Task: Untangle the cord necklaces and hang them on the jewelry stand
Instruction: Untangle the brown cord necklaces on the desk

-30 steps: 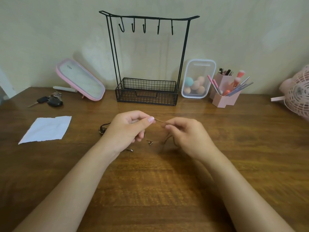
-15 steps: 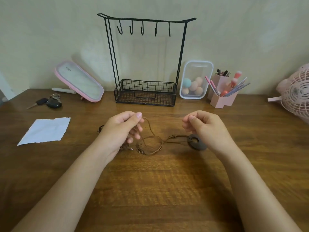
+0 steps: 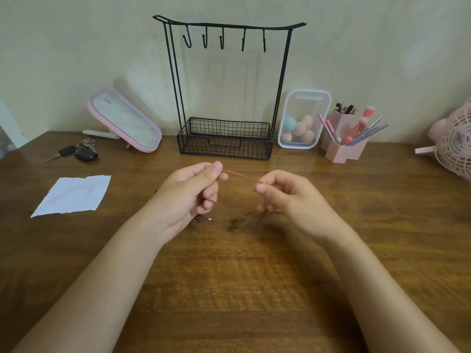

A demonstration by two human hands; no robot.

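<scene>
Two hands work one thin brown cord (image 3: 239,175). The left hand (image 3: 188,197) pinches it between thumb and forefinger. The right hand (image 3: 288,197) pinches the far end of the same span, its other fingers curled. We note the span held taut above the table (image 3: 229,289), roughly midway between front and back edges. A second strand (image 3: 226,208) sags from under the left hand toward the right and drops to a small knot (image 3: 232,225) lying on the wood. A metal tip (image 3: 210,219) lies just beside the left hand.

Risks, as we judge them: pulling the hands wider while that knot is snagged would likely cinch it rather than free it. The cord is thin and close to the wood's colour, so we could mistake one necklace's strand for another's. We cannot tell whether a pendant sits beneath the right hand; if one does, a sudden release could swing it back through a loop. The stand (image 3: 225,149) is at the back edge, with nothing on its hooks (image 3: 221,42) yet.
</scene>
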